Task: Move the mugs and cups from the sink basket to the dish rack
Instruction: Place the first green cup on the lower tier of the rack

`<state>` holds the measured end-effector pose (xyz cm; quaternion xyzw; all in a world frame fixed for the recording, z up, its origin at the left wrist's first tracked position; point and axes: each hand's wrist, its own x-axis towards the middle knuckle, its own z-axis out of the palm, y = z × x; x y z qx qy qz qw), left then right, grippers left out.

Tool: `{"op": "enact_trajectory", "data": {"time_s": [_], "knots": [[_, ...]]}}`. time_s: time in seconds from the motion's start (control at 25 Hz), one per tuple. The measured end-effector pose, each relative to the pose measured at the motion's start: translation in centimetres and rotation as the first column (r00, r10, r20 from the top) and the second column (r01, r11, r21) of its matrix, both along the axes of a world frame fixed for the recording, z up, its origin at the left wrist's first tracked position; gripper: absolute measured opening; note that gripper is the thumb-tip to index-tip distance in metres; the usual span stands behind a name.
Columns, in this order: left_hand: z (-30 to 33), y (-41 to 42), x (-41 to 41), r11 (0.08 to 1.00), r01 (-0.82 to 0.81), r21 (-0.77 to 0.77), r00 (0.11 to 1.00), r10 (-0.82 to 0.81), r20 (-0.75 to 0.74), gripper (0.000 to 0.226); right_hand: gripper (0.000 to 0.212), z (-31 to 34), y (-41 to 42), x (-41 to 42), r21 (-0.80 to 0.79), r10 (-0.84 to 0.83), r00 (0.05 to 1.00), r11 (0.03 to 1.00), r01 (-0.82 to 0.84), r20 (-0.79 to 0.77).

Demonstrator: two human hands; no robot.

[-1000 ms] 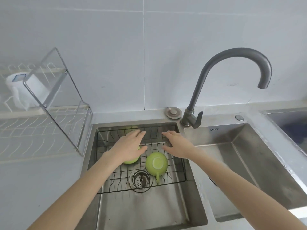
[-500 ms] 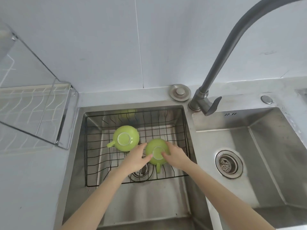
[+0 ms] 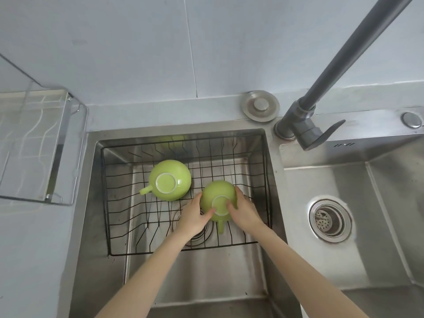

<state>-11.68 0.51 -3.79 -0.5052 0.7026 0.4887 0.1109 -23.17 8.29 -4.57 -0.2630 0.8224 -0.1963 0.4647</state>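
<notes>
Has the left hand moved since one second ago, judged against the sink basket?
Yes. The left hand has left the far cup and come nearer, toward the basket's front edge, onto the near cup.

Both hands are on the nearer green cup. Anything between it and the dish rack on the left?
The other green cup sits upside down up-left of the held cup, roughly toward the dish rack. The wire basket wall and sink rim must also be cleared; lifting should clear all.

Glossy green cups [image 3: 170, 180]; black wire basket [image 3: 231, 157]; brushed steel sink [image 3: 229, 271].

2 cups [image 3: 170, 180] in sink basket [image 3: 119, 203], dish rack [image 3: 34, 145] left, faucet [image 3: 307, 125] right
</notes>
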Motion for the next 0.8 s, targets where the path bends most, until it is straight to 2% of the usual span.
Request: {"op": "enact_trajectory", "data": {"time_s": [0.24, 0.44, 0.6, 0.8], "knots": [[-0.2, 0.0, -0.4, 0.977, -0.148, 0.152, 0.985, 0.159, -0.063, 0.062, 0.059, -0.5, -0.1, 0.3, 0.013, 0.024, 0.999, 1.0, -0.024, -0.025], [-0.1, 0.1, 0.0, 0.957, -0.236, 0.169, 0.962, 0.255, -0.101, 0.06, 0.058, -0.1, -0.3, 0.1, 0.011, -0.012, 1.0, 1.0, 0.012, 0.007], [1.0, 0.5, 0.6, 0.945, -0.263, 0.193, 0.946, 0.292, -0.141, 0.056, 0.056, 1.5, -0.1, 0.2, 0.006, -0.008, 1.0, 1.0, 0.008, 0.013], [3.7, 1.2, 2.4, 0.952, -0.189, 0.239, 0.952, 0.237, -0.193, 0.056, 0.057, 4.9, 1.1, 0.8, -0.037, -0.026, 1.0, 0.999, 0.025, -0.005]]}}
